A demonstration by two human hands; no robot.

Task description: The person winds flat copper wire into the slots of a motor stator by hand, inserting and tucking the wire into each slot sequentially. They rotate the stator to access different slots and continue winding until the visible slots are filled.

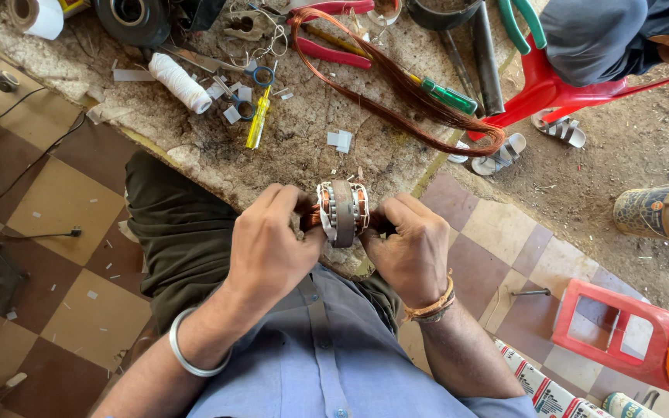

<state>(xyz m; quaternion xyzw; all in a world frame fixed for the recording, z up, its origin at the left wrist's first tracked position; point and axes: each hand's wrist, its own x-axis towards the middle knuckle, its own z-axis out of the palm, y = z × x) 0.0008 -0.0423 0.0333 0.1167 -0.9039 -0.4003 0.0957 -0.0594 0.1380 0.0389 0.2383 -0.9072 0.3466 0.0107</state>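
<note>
At the right edge of the frame a patterned cylindrical tin point(663, 213) lies on its side, its inside too dark to tell; at the top a dark round tub point(443, 13) shows only its rim. I hold the round metal motor stator wound with copper wire point(341, 212) at the centre of the frame, my left hand point(271, 246) clasped on its left side and my right hand point(412, 248) on its right, fingers curled tight around it, above my lap; beyond it on the rough stone slab point(195, 147) lie a loop of copper wire point(396, 93), a white thread spool point(180, 83), a yellow-handled screwdriver point(257, 124) and red-handled pliers point(334, 53); nothing covers the stator's face.
</note>
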